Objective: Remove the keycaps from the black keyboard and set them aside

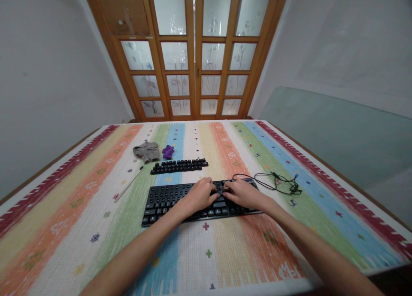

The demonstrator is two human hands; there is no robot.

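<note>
**Both hands on the black keyboard**

Head view: a black keyboard [167,199] lies on a striped tablecloth [257,244], near the middle of the table. The left hand [201,194] rests palm down on the keys, fingers curled and gripping nothing. The right hand [243,193] lies just beside it, fingertips pressed to the upper rows; whether they pinch a key I cannot tell. The keyboard's black cable [278,182] coils to the right. Behind the keyboard sits a row of loose black keycaps [179,166], then a grey cloth [146,151], a purple cloth [168,151] and a thin white stick [128,184].
</note>
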